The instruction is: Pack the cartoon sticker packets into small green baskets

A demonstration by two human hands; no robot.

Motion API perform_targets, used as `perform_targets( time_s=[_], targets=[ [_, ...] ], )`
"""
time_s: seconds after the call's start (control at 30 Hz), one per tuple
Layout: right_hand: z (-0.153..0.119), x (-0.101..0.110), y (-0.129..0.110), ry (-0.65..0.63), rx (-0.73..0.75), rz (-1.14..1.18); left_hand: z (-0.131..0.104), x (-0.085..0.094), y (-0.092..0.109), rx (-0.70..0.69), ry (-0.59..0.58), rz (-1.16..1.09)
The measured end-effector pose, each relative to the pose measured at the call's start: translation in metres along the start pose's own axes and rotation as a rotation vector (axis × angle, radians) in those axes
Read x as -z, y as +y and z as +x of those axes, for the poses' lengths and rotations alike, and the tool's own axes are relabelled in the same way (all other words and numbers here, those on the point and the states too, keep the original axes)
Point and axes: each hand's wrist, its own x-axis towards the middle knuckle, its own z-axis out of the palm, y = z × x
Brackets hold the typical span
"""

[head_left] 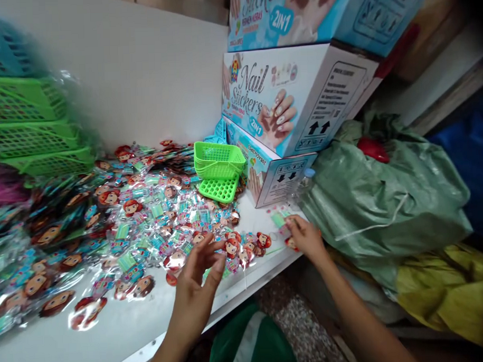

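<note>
My left hand (199, 277) is raised above the white table near its front edge, fingers curved and apart, with nothing in it. Just beyond and to its right lies a cluster of cartoon-head pieces (244, 247) with red and brown hair. At the table's right end, my right hand (307, 236) pinches a small clear plastic packet (280, 222) with a pale green piece in it. A cartoon-head piece (292, 244) shows just under that hand. Many similar glossy packets (159, 210) spread in a loose heap across the table to the left.
Bright green plastic baskets (219, 163) stand by the heap, and more green baskets (29, 135) are stacked at left. Nail sticker cartons (278, 100) rise at the back right. A clear bottle (305, 181) stands beside them. A large green sack (388, 197) bulges at right.
</note>
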Motion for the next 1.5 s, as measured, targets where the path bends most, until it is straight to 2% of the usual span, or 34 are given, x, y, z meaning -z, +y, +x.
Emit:
perform_targets(
  time_s=[0.1,0.2,0.33,0.47,0.7,0.97,1.1,1.17,1.3,1.4,1.5],
  targets=[
    [0.04,0.003,0.048,-0.026,-0.098,-0.167,0.0,0.007,-0.009,0.074,0.04,0.031],
    [0.064,-0.01,0.065,-0.052,-0.165,-0.278,0.0,0.011,-0.024,0.12,0.033,0.065],
    [0.073,-0.035,0.067,-0.037,-0.2,-0.36,-0.004,0.01,-0.04,0.136,-0.046,0.252],
    [0.069,-0.047,0.067,0.009,-0.195,-0.389,-0.008,0.009,-0.049,0.096,-0.136,0.47],
    [0.044,-0.057,0.065,0.013,-0.039,-0.446,-0.006,0.01,-0.06,0.0,-0.183,0.566],
    [0.062,-0.056,0.06,0.062,-0.067,-0.442,-0.004,0.007,-0.065,-0.09,-0.278,0.659],
    [0.046,-0.048,0.057,0.121,0.037,-0.317,-0.003,0.01,-0.073,-0.166,-0.33,0.74],
    [0.028,-0.043,0.056,0.035,0.187,-0.193,-0.001,0.01,-0.078,-0.228,-0.357,0.797],
    [-0.005,-0.04,0.053,-0.268,0.489,0.029,0.006,0.001,-0.083,-0.39,-0.407,0.924],
    [-0.015,-0.045,0.045,-0.375,0.524,0.028,0.017,-0.012,-0.086,-0.511,-0.472,1.012],
    [-0.015,-0.05,0.037,-0.375,0.521,-0.092,0.03,-0.026,-0.096,-0.591,-0.56,1.095]
  ],
)
